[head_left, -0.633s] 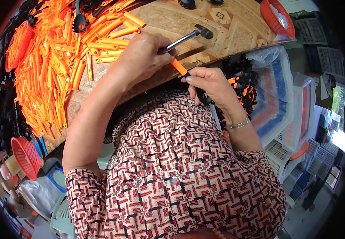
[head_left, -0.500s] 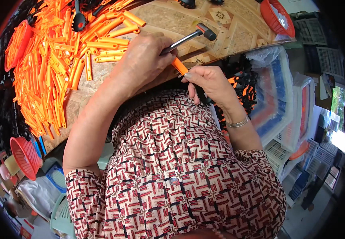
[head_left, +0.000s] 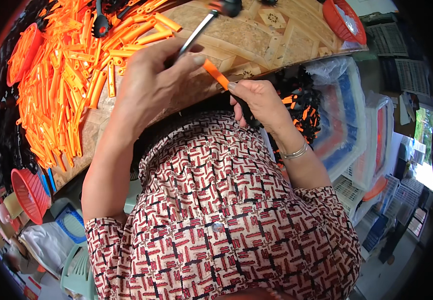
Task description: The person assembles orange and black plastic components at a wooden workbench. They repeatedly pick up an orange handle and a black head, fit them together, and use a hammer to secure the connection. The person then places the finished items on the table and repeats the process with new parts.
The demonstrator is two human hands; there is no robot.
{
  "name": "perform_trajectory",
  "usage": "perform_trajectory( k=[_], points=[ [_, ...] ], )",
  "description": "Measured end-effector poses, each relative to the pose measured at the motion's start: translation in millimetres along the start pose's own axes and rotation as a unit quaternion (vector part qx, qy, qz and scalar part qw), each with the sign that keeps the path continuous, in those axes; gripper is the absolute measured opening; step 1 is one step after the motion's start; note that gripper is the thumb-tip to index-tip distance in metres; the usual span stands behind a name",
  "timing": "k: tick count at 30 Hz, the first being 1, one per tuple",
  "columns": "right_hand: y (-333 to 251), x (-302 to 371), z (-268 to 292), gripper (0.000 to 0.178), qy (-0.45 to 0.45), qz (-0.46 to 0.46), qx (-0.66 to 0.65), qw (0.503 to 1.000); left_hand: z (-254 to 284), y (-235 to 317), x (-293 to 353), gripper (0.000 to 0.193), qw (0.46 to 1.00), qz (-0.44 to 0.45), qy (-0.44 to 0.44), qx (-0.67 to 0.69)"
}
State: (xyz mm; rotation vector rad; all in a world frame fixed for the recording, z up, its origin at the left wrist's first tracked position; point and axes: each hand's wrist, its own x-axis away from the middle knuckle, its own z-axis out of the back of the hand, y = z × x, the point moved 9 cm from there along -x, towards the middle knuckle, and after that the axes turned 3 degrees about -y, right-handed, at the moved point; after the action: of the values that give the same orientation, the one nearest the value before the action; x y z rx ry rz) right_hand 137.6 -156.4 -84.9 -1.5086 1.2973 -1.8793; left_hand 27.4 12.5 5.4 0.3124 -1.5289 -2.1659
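Observation:
My left hand (head_left: 151,82) grips a small hammer (head_left: 201,27) by its metal shaft, the dark head raised over the wooden table (head_left: 271,35). My right hand (head_left: 259,102) holds a black utensil with an orange plastic handle (head_left: 215,73) sticking up from the fist toward the left thumb. The black part is mostly hidden inside my fingers. Both hands are close together at the near table edge, above my patterned shirt.
A big heap of orange plastic handles (head_left: 71,85) covers the table's left side, with a black spoon (head_left: 100,22) on it. Orange baskets sit at the left (head_left: 19,52) and top right (head_left: 344,20). Black-and-orange finished pieces (head_left: 301,105) pile at my right, beside stacked crates (head_left: 356,125).
My left hand has swung the hammer upward, its head now higher over the table. My right hand still holds the orange-handled piece in about the same place.

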Motion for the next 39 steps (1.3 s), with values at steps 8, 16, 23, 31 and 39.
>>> perform_trajectory(
  k=[8, 16, 23, 31, 39],
  points=[
    [-3, 2, -3, 0.038, -0.01, 0.019, -0.023, 0.999, 0, 12, 57, 0.051, 0.97, -0.113, -0.023, -0.215],
    [-5, 4, -4, 0.035, -0.016, 0.021, -0.016, 1.0, -9, 18, 76, 0.062, 0.904, -0.115, 0.03, -0.411],
    [-1, 1, -7, 0.029, -0.04, 0.03, -0.045, 0.998, -13, 26, 88, 0.068, 0.911, -0.197, 0.061, -0.357],
    [-4, 2, -2, 0.025, -0.042, 0.029, -0.028, 0.998, -16, 16, 84, 0.061, 0.937, -0.17, 0.039, -0.302],
    [-38, 60, 170, 0.027, 0.09, 0.084, 0.483, 0.867, 66, -48, 96, 0.044, 0.971, 0.053, 0.196, 0.124]
  ],
)
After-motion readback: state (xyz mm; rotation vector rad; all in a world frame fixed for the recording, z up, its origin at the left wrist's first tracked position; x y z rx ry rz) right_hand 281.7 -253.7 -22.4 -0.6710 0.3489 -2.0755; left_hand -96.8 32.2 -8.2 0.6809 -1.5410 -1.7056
